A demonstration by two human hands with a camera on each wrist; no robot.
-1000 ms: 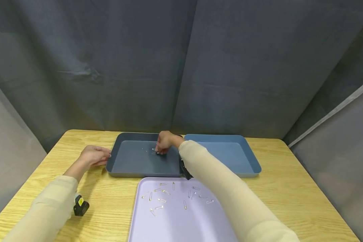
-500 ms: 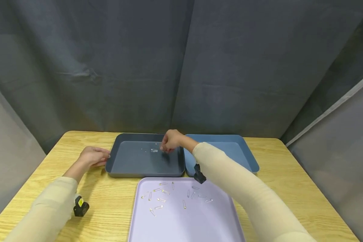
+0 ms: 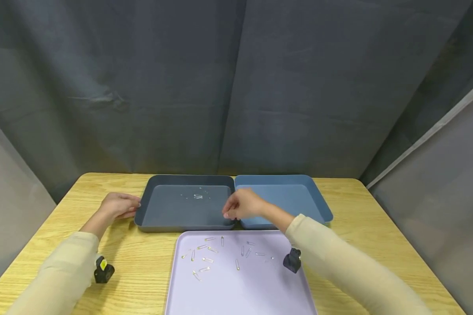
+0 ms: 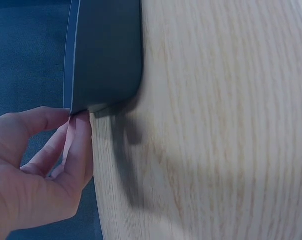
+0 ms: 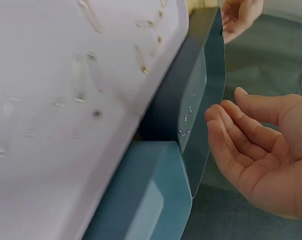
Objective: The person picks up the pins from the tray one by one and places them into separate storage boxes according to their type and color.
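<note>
Looking from the head view, we see our left hand [image 3: 118, 205] resting against the left rim of the dark grey tray [image 3: 173, 216], while our right hand [image 3: 242, 205], loosely curled and holding nothing, hovers over that tray's right edge. The left wrist view shows relaxed fingers [image 4: 73, 145] touching the tray's corner. In the right wrist view our palm lies open beside the tray, near the safety pins [image 5: 188, 112] inside it.

Light wood-grain table [image 3: 378, 227], w/ three trays straight on it: dark grey tray [image 3: 150, 218] at the back left, blue tray [image 3: 319, 205] touching it on the right, and a lilac tray [image 3: 240, 293] up front, its far edge right against both. Left hand [image 3: 118, 205] rests on the wood by the grey tray's left side.
</note>
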